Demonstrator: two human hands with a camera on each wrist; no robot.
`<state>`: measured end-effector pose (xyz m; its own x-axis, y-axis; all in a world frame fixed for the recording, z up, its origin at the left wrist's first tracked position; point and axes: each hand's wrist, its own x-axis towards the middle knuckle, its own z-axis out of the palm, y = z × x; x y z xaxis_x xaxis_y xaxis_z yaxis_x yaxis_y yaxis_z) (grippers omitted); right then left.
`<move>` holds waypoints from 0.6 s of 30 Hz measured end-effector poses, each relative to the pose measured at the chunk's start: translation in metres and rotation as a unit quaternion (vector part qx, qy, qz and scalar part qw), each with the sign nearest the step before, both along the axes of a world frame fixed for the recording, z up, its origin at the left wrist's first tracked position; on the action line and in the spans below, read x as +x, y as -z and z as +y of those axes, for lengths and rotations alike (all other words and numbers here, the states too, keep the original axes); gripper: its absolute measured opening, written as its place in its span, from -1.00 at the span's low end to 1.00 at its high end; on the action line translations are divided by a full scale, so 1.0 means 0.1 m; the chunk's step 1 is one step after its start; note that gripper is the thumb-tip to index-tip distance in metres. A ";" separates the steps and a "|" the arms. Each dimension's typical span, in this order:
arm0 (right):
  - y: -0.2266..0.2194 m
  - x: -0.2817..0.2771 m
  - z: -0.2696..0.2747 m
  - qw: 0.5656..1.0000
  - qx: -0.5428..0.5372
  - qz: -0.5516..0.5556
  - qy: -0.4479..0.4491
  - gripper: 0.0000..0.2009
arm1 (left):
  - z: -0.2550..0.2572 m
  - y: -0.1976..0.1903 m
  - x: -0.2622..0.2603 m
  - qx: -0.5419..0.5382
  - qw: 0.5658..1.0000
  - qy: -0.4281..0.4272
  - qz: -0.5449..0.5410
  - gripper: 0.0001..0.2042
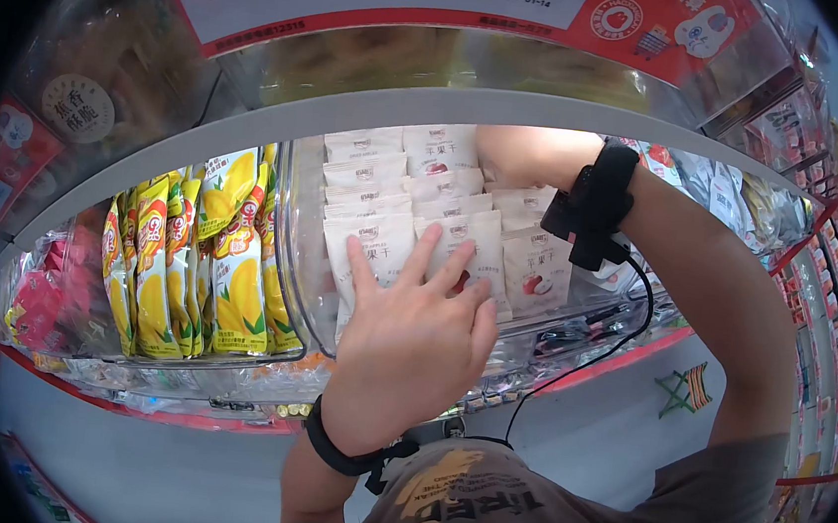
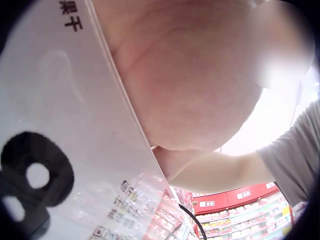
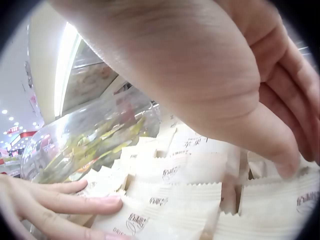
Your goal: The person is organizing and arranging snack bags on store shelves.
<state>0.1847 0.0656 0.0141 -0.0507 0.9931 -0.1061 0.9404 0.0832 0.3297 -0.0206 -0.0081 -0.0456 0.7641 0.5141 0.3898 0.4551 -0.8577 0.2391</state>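
Note:
White dried-apple packets (image 1: 535, 272) stand in rows in a clear plastic bin. My left hand (image 1: 415, 336) rests its spread fingers on the fronts of the nearest packets. In the right wrist view, its fingers (image 3: 75, 202) lie over the packets' upper parts. My right hand (image 1: 520, 154) reaches under the shelf edge to the back right of the bin; its far part is hidden in the head view. The right wrist view shows the right thumb (image 3: 282, 150) pointing down at the packet tops, with the other fingers extended beside it, and no packet visible between them.
Yellow snack bags (image 1: 242, 286) fill the neighbouring bin on the left. A pale shelf edge (image 1: 352, 114) curves above both bins, under a large price sign (image 1: 402, 1). A black cable (image 1: 638, 325) hangs from the right wrist. In the left wrist view, a price card (image 2: 75, 115) stands beside the left hand.

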 end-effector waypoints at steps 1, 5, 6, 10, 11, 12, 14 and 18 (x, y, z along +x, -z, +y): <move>-0.05 0.00 0.01 1.000 -0.010 -0.009 0.016 -0.83 | 0.00 -0.04 -0.01 -0.006 1.000 -0.003 0.018 -0.70; -0.01 0.15 0.19 0.988 -0.153 0.001 0.031 -0.81 | 0.00 -0.07 -0.01 0.002 1.000 -0.001 0.026 -0.72; -0.01 0.16 0.18 0.988 -0.147 0.012 0.052 -0.82 | 0.00 -0.07 -0.02 0.003 1.000 0.000 0.023 -0.72; 0.01 0.25 0.15 0.979 -0.062 0.145 0.129 -0.87 | 0.00 -0.08 -0.03 0.010 1.000 0.011 0.019 -0.73; -0.02 0.22 0.13 0.969 -0.025 0.201 0.145 -0.88 | 0.00 -0.08 -0.03 0.013 1.000 0.015 0.021 -0.73; -0.03 0.20 0.11 0.982 -0.015 0.146 0.115 -0.88 | 0.00 -0.07 -0.03 0.016 1.000 0.026 0.002 -0.72; -0.07 0.14 0.06 0.998 0.006 0.035 0.053 -0.88 | 0.00 -0.05 -0.01 0.023 0.998 0.048 -0.038 -0.67; -0.02 0.22 0.15 0.984 -0.010 0.130 0.118 -0.85 | -0.16 -0.09 0.10 0.056 0.996 0.069 -0.024 -0.65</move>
<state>0.2063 0.0805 0.0157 0.1531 0.9782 -0.1403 0.9867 -0.1435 0.0765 -0.0105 -0.0245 -0.0367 0.8028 0.3573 0.4773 0.3219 -0.9336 0.1574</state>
